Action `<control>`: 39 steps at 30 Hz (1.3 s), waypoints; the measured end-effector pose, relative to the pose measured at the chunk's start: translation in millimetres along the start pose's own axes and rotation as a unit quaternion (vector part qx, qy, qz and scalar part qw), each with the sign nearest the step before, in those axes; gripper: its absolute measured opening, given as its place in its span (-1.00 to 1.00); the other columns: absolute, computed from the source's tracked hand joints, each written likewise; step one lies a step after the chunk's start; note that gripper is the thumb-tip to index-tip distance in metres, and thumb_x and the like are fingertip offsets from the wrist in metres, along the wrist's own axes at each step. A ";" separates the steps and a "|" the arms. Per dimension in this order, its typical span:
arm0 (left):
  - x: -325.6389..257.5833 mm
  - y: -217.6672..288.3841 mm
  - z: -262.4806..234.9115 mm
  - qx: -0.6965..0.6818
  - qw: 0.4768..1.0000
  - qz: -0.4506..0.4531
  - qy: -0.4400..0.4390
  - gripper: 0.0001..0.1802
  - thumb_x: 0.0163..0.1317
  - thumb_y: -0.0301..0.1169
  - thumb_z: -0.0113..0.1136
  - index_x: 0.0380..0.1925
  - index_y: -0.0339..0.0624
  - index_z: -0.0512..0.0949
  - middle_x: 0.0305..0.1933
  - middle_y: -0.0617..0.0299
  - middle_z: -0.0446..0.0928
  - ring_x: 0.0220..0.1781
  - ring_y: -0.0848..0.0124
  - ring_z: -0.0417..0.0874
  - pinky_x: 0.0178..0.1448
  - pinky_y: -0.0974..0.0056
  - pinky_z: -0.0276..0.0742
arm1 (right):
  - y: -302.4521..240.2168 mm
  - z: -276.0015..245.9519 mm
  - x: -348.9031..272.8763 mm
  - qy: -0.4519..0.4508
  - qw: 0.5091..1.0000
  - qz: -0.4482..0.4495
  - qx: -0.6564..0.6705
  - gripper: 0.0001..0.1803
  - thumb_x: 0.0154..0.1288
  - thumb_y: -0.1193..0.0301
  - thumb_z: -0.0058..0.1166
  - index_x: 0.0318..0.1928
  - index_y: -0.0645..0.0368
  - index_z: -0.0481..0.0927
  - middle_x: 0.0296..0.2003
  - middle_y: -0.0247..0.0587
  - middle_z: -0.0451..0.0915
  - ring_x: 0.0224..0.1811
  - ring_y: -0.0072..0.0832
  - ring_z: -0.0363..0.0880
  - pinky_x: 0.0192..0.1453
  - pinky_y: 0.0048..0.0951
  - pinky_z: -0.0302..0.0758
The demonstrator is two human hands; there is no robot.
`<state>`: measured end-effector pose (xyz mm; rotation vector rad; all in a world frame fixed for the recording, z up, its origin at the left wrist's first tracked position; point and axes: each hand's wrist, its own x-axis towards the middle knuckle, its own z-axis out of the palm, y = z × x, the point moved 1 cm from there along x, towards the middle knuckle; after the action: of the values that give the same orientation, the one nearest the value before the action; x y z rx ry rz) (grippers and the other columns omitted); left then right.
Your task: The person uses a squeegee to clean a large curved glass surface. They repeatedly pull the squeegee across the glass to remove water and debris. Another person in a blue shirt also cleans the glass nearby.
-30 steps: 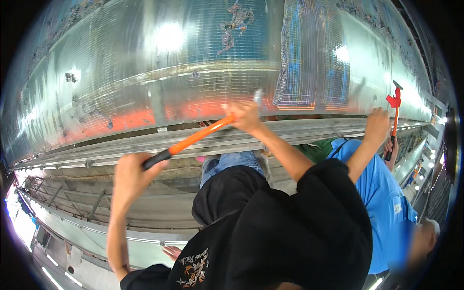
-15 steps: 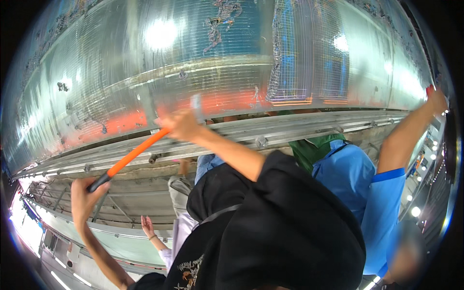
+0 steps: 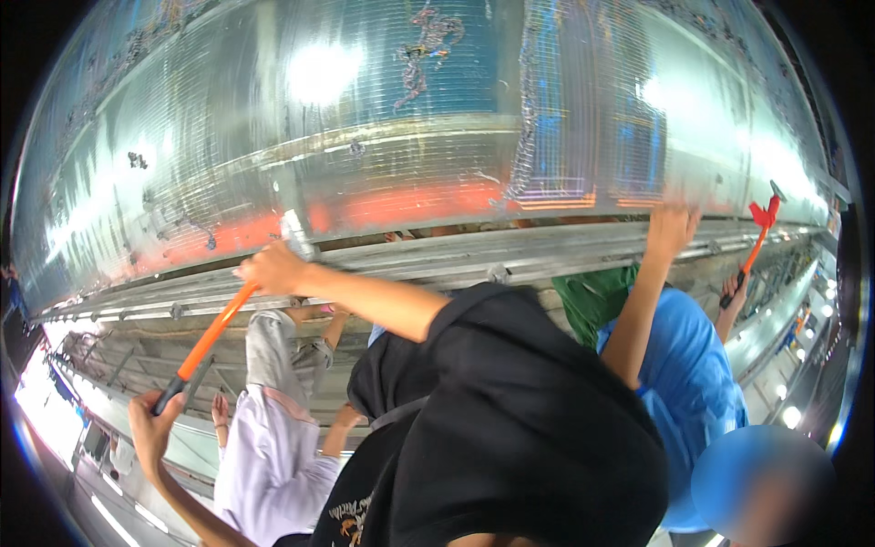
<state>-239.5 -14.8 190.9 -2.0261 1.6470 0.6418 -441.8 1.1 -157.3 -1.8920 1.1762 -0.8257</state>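
Both my hands hold a long-handled scraper with an orange handle (image 3: 217, 330). My left hand (image 3: 150, 421) is closed round its black grip at the lower left. Nearer the head, my right hand (image 3: 278, 269) wraps the upper handle. The scraper's pale flat head (image 3: 297, 233) sits just beyond that hand, at the lower edge of a large glossy panel (image 3: 365, 173). Whether the blade touches the panel cannot be made out. Fine lines, a red-orange band and grey crumpled residue (image 3: 424, 46) mark the panel.
A metal rail (image 3: 428, 260) runs along the panel's near edge. To my right, a co-worker in blue (image 3: 688, 365) has one hand (image 3: 673, 230) at the panel; a red scraper (image 3: 764, 214) is held beyond. Another person in pale lilac (image 3: 269, 447) stands to the left.
My right hand and the scraper head have moved left and nearer the panel's edge. The blue-clad co-worker's hand has come left onto the panel. The lilac-clad person shows more fully.
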 end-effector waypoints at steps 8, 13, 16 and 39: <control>52.4 93.3 74.3 -0.086 0.985 0.136 -0.057 -0.56 0.15 -0.13 0.49 -0.51 -0.37 0.66 -0.73 0.36 0.29 -0.61 0.53 0.25 -0.51 0.23 0.24 | 112.3 -138.5 -58.0 0.079 0.995 -0.051 0.015 -0.77 0.15 0.13 0.29 -0.26 -0.07 0.69 -0.48 -0.29 0.66 -0.49 -0.24 0.68 -0.44 -0.20 0.55; 40.3 177.1 102.8 -0.110 0.965 0.236 -0.018 -0.53 0.13 -0.08 0.50 -0.46 -0.36 0.67 -0.71 0.20 0.28 -0.60 0.51 0.31 -0.46 0.20 0.30 | 149.8 -223.8 -127.3 0.105 0.975 0.018 -0.197 -0.73 0.18 0.09 0.34 -0.30 -0.01 0.74 -0.54 -0.33 0.68 -0.62 -0.32 0.63 -0.55 -0.27 0.51; 28.4 126.8 78.8 -0.114 0.981 0.149 -0.052 -0.52 0.13 -0.08 0.51 -0.49 -0.36 0.66 -0.71 0.25 0.31 -0.60 0.51 0.29 -0.46 0.22 0.28 | 112.9 -165.9 -89.9 0.148 0.986 -0.049 -0.054 -0.76 0.23 0.13 0.26 -0.24 -0.02 0.70 -0.61 -0.23 0.61 -0.63 -0.21 0.61 -0.54 -0.18 0.49; 70.3 164.0 7.0 -0.083 0.992 0.080 -0.057 -0.59 0.09 -0.14 0.54 -0.49 -0.33 0.70 -0.72 0.33 0.32 -0.59 0.53 0.29 -0.48 0.25 0.23 | 132.9 -184.1 -18.3 0.085 0.996 -0.020 -0.024 -0.69 0.10 0.08 0.35 -0.22 -0.05 0.72 -0.56 -0.24 0.66 -0.58 -0.22 0.66 -0.46 -0.14 0.56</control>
<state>-388.3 -95.5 133.9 -1.9406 1.7506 0.9614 -657.5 -68.9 -178.0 -1.9192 1.2737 -1.0057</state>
